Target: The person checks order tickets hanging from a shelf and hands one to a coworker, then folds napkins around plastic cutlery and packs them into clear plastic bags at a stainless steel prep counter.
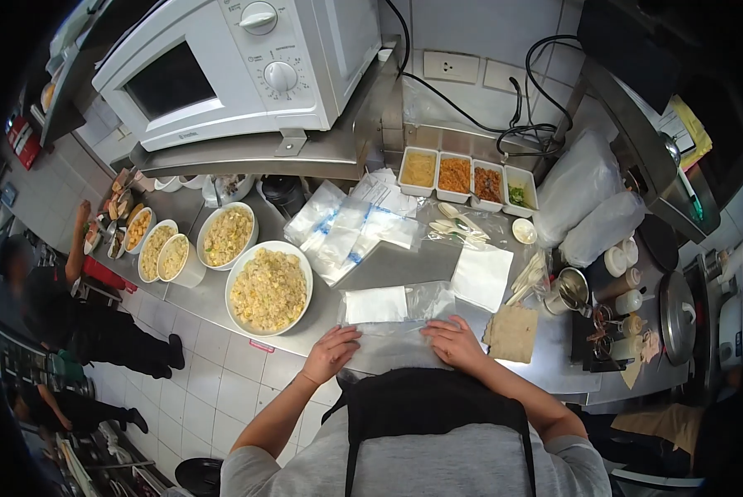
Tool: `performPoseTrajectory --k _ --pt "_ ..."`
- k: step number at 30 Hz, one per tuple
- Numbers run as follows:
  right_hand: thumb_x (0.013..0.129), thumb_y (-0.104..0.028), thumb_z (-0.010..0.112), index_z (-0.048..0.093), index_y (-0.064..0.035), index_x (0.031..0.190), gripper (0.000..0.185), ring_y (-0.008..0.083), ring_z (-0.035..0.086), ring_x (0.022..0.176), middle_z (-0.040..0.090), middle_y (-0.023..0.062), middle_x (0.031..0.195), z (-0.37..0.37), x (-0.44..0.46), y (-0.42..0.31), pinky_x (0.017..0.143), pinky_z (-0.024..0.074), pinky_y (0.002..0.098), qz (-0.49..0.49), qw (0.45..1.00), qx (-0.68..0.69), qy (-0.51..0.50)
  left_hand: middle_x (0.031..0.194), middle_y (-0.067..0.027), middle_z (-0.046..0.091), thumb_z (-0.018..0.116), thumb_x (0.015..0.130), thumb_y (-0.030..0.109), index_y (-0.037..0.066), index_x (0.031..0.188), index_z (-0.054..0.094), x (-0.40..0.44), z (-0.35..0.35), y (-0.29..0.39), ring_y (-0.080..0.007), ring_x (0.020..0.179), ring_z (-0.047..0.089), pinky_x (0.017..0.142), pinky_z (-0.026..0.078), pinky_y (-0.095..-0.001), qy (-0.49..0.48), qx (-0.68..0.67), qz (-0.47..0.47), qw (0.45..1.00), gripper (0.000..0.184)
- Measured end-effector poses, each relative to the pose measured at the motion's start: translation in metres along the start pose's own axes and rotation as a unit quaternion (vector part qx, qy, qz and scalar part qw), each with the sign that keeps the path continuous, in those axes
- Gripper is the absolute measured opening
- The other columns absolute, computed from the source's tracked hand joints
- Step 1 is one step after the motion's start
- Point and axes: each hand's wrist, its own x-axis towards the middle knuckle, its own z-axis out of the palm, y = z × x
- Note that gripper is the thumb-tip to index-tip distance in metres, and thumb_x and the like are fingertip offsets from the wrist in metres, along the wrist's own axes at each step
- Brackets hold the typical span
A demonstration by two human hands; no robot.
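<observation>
A clear plastic bag point(392, 338) lies flat at the counter's front edge, in front of my apron. Inside or beneath its upper part shows a folded white napkin point(375, 305); which of the two I cannot tell. My left hand point(332, 351) holds the bag's left edge, its fingers bent over the plastic. At the right edge, my right hand point(454, 341) grips the same bag between thumb and fingers. White napkins point(482, 277) and a brown paper piece point(511, 334) lie to the right. Behind the bag are several flat plastic packets point(338, 236).
Large bowls of fried rice point(270, 290) stand at the left, below a white microwave point(239, 70) on a shelf. Food containers point(455, 177) line the back, near plastic cutlery point(462, 224). Sauce bottles point(628, 301) and a metal pot point(567, 290) stand right. Another person point(73, 298) works far left.
</observation>
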Motion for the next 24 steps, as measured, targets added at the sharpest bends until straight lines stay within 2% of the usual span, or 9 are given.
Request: performPoseTrajectory --k 4,7,9,10,12,15,18,21,24 --pt "0.085 -0.016 0.058 0.064 -0.0081 0.092 0.012 0.0212 0.061 0.097 0.067 0.0052 0.097 0.003 -0.006 0.007 0.088 0.0425 0.0382 0.104 0.985 0.128 0.058 0.096 -0.0077 0.067 0.064 0.079 0.007 0.005 0.089 0.066 -0.002 0.010 -0.007 -0.0243 0.093 0.063 0.092 0.045 -0.0381 0.049 -0.077 -0.105 0.990 0.011" --pt "0.086 -0.019 0.059 0.063 -0.0054 0.090 0.015 0.0277 0.064 0.071 0.066 0.0113 0.076 -0.010 0.013 0.007 0.068 0.0494 0.0360 0.282 0.934 0.218 0.037 0.082 -0.0092 0.068 0.061 0.084 0.011 0.004 0.087 0.066 0.008 0.015 -0.016 -0.0251 0.076 0.065 0.078 0.048 -0.0367 0.100 -0.049 -0.185 0.976 0.009" --pt "0.087 -0.021 0.058 0.061 -0.0047 0.088 0.017 0.0310 0.062 0.061 0.063 0.0141 0.067 0.009 0.024 0.022 0.058 0.0486 0.0385 0.294 0.926 0.208 0.112 0.068 -0.0103 0.066 0.059 0.087 0.015 0.005 0.083 0.066 0.025 0.019 -0.019 -0.0264 0.061 0.063 0.058 0.046 -0.0345 0.154 -0.040 -0.186 0.970 0.013" --pt "0.087 -0.022 0.057 0.060 -0.0043 0.086 0.018 0.0326 0.060 0.056 0.061 0.0155 0.062 0.011 0.032 0.023 0.054 0.0482 0.0397 0.300 0.920 0.202 0.148 0.066 -0.0109 0.065 0.059 0.087 0.016 0.005 0.081 0.066 0.034 0.021 -0.018 -0.0271 0.059 0.062 0.056 0.046 -0.0343 0.161 -0.049 -0.222 0.960 0.014" --pt "0.088 -0.023 0.055 0.057 -0.0046 0.083 0.020 0.0338 0.061 0.057 0.060 0.0166 0.062 0.013 0.042 0.024 0.054 0.0478 0.0432 0.326 0.935 0.027 0.135 0.062 -0.0122 0.062 0.059 0.087 0.017 0.004 0.079 0.065 0.046 0.026 -0.017 -0.0283 0.055 0.061 0.052 0.046 -0.0339 0.174 -0.064 -0.294 0.938 0.017" --pt "0.090 -0.025 0.051 0.052 -0.0055 0.082 0.021 0.0361 0.061 0.057 0.060 0.0177 0.061 0.014 0.054 0.024 0.053 0.0472 0.0471 0.345 0.930 -0.101 0.077 0.059 -0.0135 0.060 0.060 0.087 0.018 0.003 0.078 0.065 0.049 0.035 -0.025 -0.0298 0.052 0.058 0.049 0.045 -0.0355 0.220 0.052 -0.241 0.944 0.018" --pt "0.090 -0.024 0.048 0.049 -0.0060 0.084 0.018 0.0366 0.062 0.058 0.061 0.0172 0.062 0.017 0.057 0.026 0.052 0.0475 0.0480 0.350 0.927 -0.132 0.034 0.059 -0.0148 0.059 0.062 0.086 0.019 0.002 0.078 0.063 0.048 0.036 -0.031 -0.0319 0.052 0.058 0.051 0.045 -0.0385 0.215 0.025 -0.271 0.938 0.018" --pt "0.090 -0.023 0.047 0.048 -0.0056 0.087 0.017 0.0361 0.061 0.057 0.061 0.0171 0.061 0.027 0.055 0.032 0.051 0.0470 0.0477 0.337 0.929 -0.151 0.016 0.064 -0.0133 0.058 0.062 0.085 0.016 0.001 0.081 0.062 0.050 0.033 -0.032 -0.0244 0.052 0.054 0.051 0.042 -0.0333 0.198 0.029 -0.269 0.942 0.016" --pt "0.089 -0.020 0.045 0.047 -0.0053 0.089 0.015 0.0359 0.062 0.057 0.061 0.0171 0.062 0.029 0.054 0.034 0.051 0.0471 0.0478 0.324 0.934 -0.151 0.009 0.088 -0.0157 0.059 0.058 0.079 0.003 0.004 0.085 0.061 0.059 0.021 -0.004 -0.0259 0.074 0.057 0.064 0.044 -0.0347 0.215 0.049 -0.303 0.927 0.007"
